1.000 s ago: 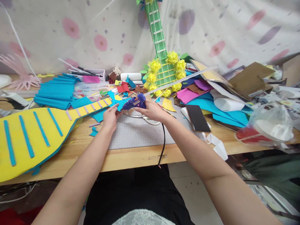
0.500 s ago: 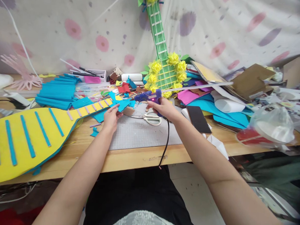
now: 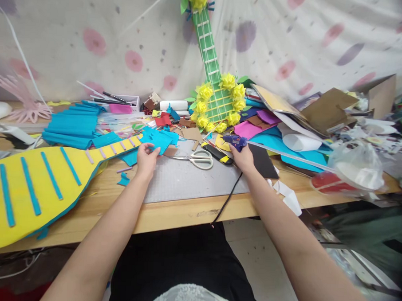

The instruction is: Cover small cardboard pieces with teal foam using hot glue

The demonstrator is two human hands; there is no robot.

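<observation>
My left hand pinches a piece of blue crepe paper at the narrow end of a yellow paper guitar, which lies on the left with blue and lilac strips across it. In my right hand is a purple glue gun, its nozzle pointing left. A long white glue stick trails out of its back, and a black cord hangs below. Between my hands lie white-handled scissors and a black-and-yellow utility knife on a grey cutting mat.
A green paper guitar with yellow flowers leans against the curtain. Blue crepe paper lies at the left. Paper and cardboard pile up at the right, beside a black phone and a red-and-white bucket with a plastic bag.
My right hand has moved right with the glue gun, away from the blue crepe paper, uncovering the utility knife. The left hand stays at the paper, which now looks flatter.
</observation>
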